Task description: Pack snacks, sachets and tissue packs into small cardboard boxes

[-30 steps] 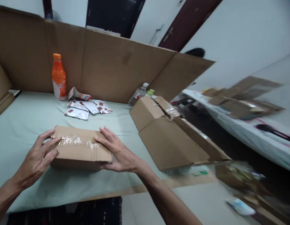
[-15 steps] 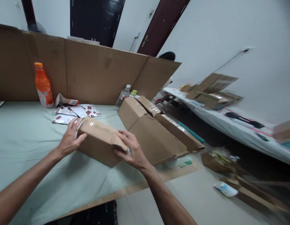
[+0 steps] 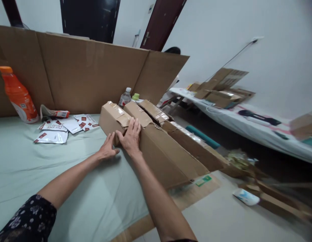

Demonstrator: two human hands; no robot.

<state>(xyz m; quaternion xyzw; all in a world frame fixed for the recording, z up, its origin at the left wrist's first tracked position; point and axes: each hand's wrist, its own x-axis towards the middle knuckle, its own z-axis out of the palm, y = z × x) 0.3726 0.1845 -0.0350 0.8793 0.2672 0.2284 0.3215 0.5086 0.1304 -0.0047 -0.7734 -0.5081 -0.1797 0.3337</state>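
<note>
A: Where's the small box sitting?
B: Small cardboard box [image 3: 113,117] is standing on the table [image 3: 20,161], right beside the larger carton [image 3: 168,154].

A: And the grip?
B: Loose, both sides. Right hand [image 3: 132,136] is resting open at the box's near top end, thumb spread apart. Left hand [image 3: 108,148] is staying low by its side, half open; can't tell how firmly it's touching. Neither is wrapping around anything.

A: What's the surface showing?
B: Pale green cloth is covering it. White packets [image 3: 53,136] are lying left, a crumpled packet [image 3: 52,112] behind, orange bottle [image 3: 20,95] standing further left. Cardboard screen [image 3: 92,67] is running along the back.

A: Room?
B: Dark door [image 3: 89,20] and reddish-brown door [image 3: 163,22] are showing beyond. Right, by the white wall [image 3: 226,30], a white-covered surface [image 3: 216,107] is carrying folded cardboard [image 3: 226,97].

A: What's hiding?
B: Boxes are blocking the clear bottle's [image 3: 125,97] base. Right hand is covering some of the box's near end. Frame edge is cutting the left sleeve [image 3: 30,218]; floor clutter lower right is blurring.
</note>
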